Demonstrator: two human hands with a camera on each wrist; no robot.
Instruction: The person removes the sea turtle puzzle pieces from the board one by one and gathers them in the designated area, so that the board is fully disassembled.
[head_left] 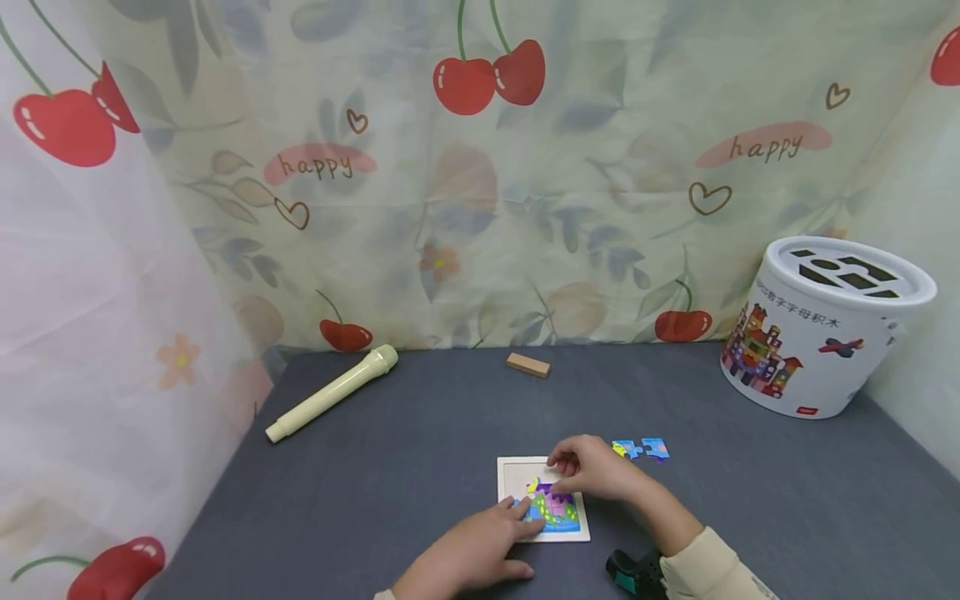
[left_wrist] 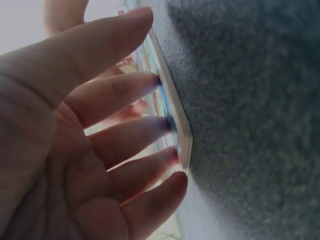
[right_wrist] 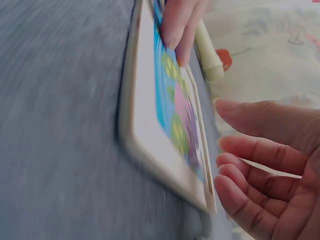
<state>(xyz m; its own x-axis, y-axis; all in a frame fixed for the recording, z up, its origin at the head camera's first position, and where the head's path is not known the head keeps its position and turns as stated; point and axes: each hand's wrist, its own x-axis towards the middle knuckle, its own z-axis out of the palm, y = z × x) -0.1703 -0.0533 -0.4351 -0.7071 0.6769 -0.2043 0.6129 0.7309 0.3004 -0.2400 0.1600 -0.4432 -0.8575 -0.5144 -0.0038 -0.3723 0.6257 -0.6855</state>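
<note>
A small jigsaw puzzle (head_left: 561,515) with a colourful picture lies partly filled in a pale wooden tray (head_left: 510,477); the tray's upper part shows bare board. Straight fingers of my left hand (head_left: 483,546) rest on the lower left of the puzzle, and in the left wrist view the fingertips (left_wrist: 162,125) touch the pieces and tray edge. My right hand (head_left: 596,468) hovers over the tray's upper right, fingers loosely bent. In the right wrist view its thumb (right_wrist: 250,114) and fingers stand apart with nothing between them. Two joined blue puzzle pieces (head_left: 654,448) lie just beyond the right hand.
A cream microphone-shaped stick (head_left: 330,395) lies at the back left of the dark table (head_left: 390,467). One wooden block (head_left: 528,365) sits at the back edge. At the right stands a white bucket (head_left: 817,333) with a slotted lid. A black device (head_left: 633,573) is beside the right sleeve.
</note>
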